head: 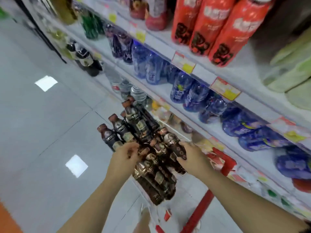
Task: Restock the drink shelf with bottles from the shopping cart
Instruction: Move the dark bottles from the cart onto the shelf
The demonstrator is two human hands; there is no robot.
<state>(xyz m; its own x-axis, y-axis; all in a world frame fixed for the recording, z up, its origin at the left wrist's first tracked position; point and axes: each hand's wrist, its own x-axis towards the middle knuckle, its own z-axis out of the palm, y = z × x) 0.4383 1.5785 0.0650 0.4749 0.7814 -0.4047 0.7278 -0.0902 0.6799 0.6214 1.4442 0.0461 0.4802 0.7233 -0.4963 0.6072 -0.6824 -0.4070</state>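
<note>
Gripped a bunch of dark bottles (pixel 134 121) in both hands: left hand (pixel 125 157) curled round its near-left side, right hand (pixel 190 155) clamped on its right side. Held the bunch above the red shopping cart (pixel 223 163) (frame only partly visible), just beside the front edge of the drink shelf (pixel 202 71). Judged this load as lifted but not yet shelved. Noted blue bottles (pixel 190 96) and red bottles (pixel 202 22) already lining the front edges of higher tiers. Could not tell, through the blur, which tier awaited the bunch.
</note>
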